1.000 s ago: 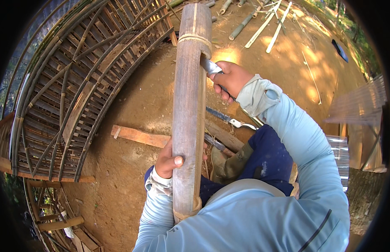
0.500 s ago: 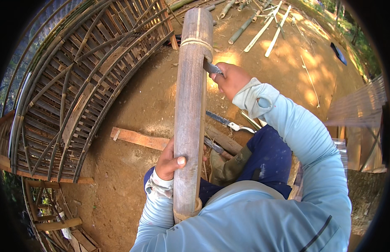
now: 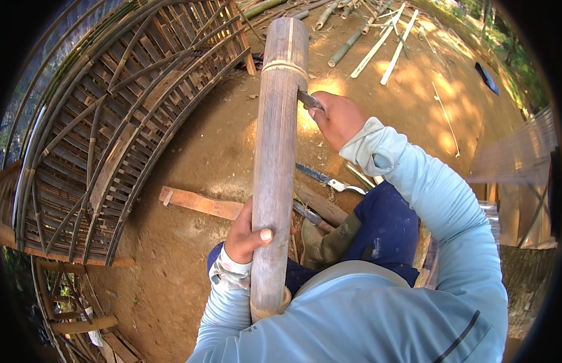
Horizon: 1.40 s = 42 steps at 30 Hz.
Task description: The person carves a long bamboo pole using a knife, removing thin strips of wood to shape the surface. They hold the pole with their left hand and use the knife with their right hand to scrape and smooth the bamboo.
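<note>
A thick brown bamboo tube (image 3: 276, 151) stands lengthwise in front of me, its lower end against my body. My left hand (image 3: 244, 238) is wrapped round its lower part, thumb across the front and the other fingers behind. Near the upper end, just below a pale ring at the joint, a knife (image 3: 309, 100) has its blade against the tube's right edge. My right hand (image 3: 337, 118) is closed round the knife's handle, which the fingers mostly hide. A pale strip runs down the tube's top end.
On the ground by my boot (image 3: 324, 241) lie a folding saw (image 3: 335, 183) and a second blade with a wooden handle (image 3: 313, 216). A wooden board (image 3: 202, 202) lies left of the tube. A slatted bamboo frame (image 3: 111, 133) fills the left. Bamboo poles (image 3: 347, 48) lie farther off.
The bamboo tube has turned slightly, hiding the opening seen on its right side. My right hand and the knife have shifted a little right and down the tube.
</note>
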{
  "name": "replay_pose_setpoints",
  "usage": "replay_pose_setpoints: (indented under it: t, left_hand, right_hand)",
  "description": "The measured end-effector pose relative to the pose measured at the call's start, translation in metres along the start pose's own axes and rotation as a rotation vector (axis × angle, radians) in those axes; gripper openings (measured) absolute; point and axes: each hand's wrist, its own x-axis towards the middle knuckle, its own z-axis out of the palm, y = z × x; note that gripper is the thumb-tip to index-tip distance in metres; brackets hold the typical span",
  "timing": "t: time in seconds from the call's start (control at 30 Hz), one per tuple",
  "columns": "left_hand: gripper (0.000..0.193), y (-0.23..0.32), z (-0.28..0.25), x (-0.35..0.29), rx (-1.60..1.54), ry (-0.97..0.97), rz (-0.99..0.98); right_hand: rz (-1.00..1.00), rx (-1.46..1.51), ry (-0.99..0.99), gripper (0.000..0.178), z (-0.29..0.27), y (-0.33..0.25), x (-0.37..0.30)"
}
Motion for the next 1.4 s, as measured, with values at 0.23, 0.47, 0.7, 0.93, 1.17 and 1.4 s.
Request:
replay_pose_setpoints:
  t: [0.23, 0.47, 0.7, 0.93, 1.17, 1.4]
  left_hand:
    - [0.102, -0.001, 0.0, 0.003, -0.006, -0.002, 0.006]
    - [0.102, -0.001, 0.001, 0.002, 0.062, 0.02, 0.011]
    - [0.105, -0.001, 0.004, 0.003, 0.105, 0.05, 0.048]
    - [0.106, 0.0, 0.006, 0.002, 0.11, 0.059, 0.051]
    - [0.113, -0.019, -0.019, 0.007, 0.131, 0.051, 0.079]
    - [0.115, -0.002, 0.004, 0.002, 0.099, 0.078, 0.036]
  right_hand:
    - [0.046, 0.006, -0.058, 0.017, -0.005, -0.003, -0.003]
    - [0.611, 0.625, -0.4, 0.016, -0.013, -0.002, 0.006]
    - [0.441, 0.485, -0.28, 0.021, -0.011, -0.011, 0.007]
    - [0.347, 0.311, -0.263, 0.031, -0.025, -0.019, 0.005]
    - [0.219, 0.144, -0.282, 0.033, -0.037, -0.017, 0.008]
    - [0.121, -0.02, -0.323, 0.035, -0.047, -0.02, 0.007]
